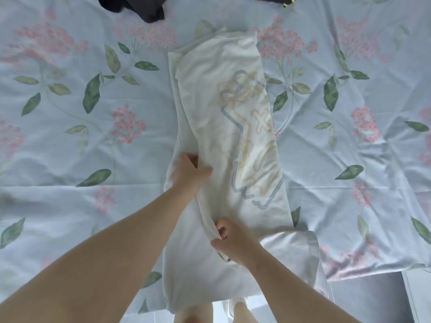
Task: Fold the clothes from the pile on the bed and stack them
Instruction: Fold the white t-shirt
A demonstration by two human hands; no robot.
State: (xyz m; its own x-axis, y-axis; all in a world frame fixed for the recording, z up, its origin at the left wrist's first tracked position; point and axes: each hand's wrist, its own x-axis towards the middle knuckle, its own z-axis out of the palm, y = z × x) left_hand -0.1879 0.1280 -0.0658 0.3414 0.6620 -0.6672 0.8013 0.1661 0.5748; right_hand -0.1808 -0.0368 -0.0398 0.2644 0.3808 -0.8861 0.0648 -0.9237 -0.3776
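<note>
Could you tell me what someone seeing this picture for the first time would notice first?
A long white garment with a faded blue and orange print lies folded lengthwise down the middle of the flower-patterned bedsheet. The left hand grips its left edge and the right hand pinches the cloth nearer the bed's edge. Dark clothes lie at the far side.

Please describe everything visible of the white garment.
The white garment looks like thin cloth, with a faint grey and yellow print. It lies as a long narrow strip on the floral bedsheet, its near end hanging over the bed's edge. The left hand grips its left edge; the right hand pinches a fold.
</note>
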